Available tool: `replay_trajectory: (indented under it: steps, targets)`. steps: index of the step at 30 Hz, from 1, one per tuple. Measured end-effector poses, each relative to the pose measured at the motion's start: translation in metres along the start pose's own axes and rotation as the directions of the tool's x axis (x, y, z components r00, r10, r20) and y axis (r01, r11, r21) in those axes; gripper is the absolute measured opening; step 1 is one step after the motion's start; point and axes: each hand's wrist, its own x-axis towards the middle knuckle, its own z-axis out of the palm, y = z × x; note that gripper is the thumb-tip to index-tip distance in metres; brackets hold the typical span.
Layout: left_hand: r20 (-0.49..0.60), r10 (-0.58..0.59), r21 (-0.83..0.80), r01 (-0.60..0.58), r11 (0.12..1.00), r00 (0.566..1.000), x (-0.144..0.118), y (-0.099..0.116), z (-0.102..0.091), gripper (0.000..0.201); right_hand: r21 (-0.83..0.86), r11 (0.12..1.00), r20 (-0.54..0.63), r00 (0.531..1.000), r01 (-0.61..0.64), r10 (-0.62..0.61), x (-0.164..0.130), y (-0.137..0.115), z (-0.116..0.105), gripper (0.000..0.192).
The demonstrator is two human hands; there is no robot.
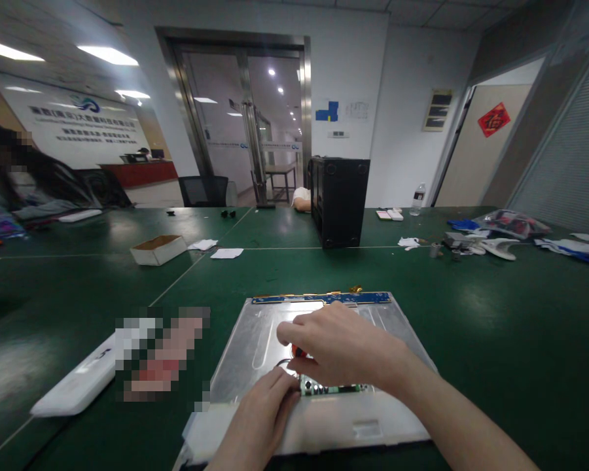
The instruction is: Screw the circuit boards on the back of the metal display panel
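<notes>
A flat metal display panel lies back side up on the green table, with a blue circuit strip along its far edge. My right hand rests over the panel's middle, fingers closed around a small red-tipped tool that is mostly hidden. My left hand presses flat on the panel's near part, beside a small green circuit board that sits under the right hand.
A long white plastic part lies to the left. Further back are a cardboard box, paper scraps, a black case, a water bottle and scattered parts at right. Another person sits far left.
</notes>
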Motion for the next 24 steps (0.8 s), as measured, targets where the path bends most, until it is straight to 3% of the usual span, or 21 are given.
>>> replay_trajectory:
  steps: [6,24]
  targets:
    - [0.006,0.005,-0.007,-0.005,1.000,1.000,0.0011,-0.0026,0.0007,0.017,0.019,0.999,0.013,0.999,0.040,-0.040,-0.0014,0.0001,-0.0021,0.014]
    - [0.000,0.015,-0.016,-0.015,1.000,1.000,0.0012,0.0043,-0.0031,0.019,-0.015,1.000,0.003,1.000,-0.025,0.025,0.0009,-0.0011,-0.0013,0.010]
